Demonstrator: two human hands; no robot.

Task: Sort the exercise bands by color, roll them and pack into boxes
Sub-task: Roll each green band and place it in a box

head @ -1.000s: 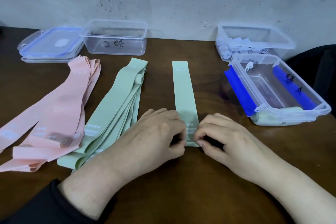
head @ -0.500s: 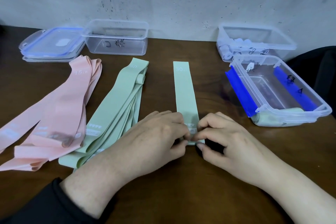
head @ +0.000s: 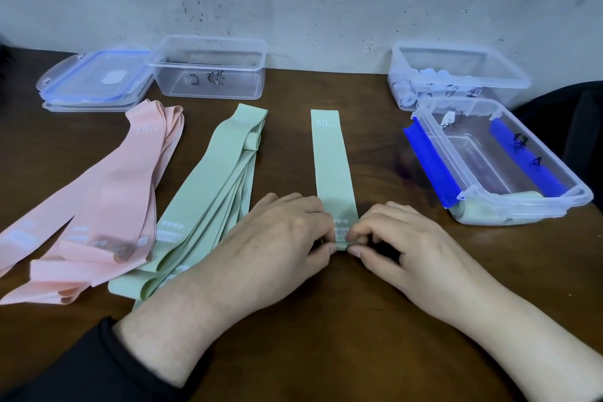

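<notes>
Lying flat and lengthwise at the middle of the counter [head: 375,320]: a single green band [head: 331,166] marked "30", far end toward 12 o'clock, near end pinched from both sides. Gripping that near end, fingers curled on its left edge: the left hand [head: 277,241]. Pinching the same end from 3 o'clock, thumb and fingertips curled round the edge: the right hand [head: 411,248]. Just beside at 9 o'clock, a loose pile of green bands [head: 208,199]; further toward 9, a heap of pink bands [head: 107,202], touching that pile. At 2 o'clock, a clear box with blue clips [head: 502,160], green rolls showing at its near end. Behind it, at 1 o'clock, a clear box of white rolls [head: 456,75]. At 11 o'clock against the wall, an empty clear box [head: 208,68], with stacked lids [head: 94,81] touching its left side.
</notes>
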